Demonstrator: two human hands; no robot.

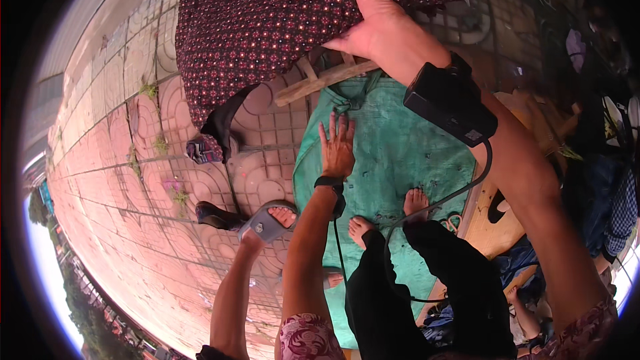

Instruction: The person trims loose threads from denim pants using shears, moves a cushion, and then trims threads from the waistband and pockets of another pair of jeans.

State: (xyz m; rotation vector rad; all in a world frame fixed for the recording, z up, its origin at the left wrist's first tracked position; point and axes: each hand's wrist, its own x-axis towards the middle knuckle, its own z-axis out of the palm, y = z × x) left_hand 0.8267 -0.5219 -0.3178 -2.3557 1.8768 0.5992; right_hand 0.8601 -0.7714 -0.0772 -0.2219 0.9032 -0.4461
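below the right grip (383, 27), by which cloth (247, 43) is grasped, the left grip (339, 149) is seen spread over green sheeting (400, 147).

At one o'clock, the right hand (377, 30) holds a dark red, pale-dotted cloth (260, 27) that spreads across eleven o'clock. Near the middle, the left hand (339, 152) stretches its fingers over a green woven sheet (407, 140). Pink-handled scissors (455, 217) lie at four o'clock. A grey rubber sandal (265, 228) is on a foot (283, 215) at seven.
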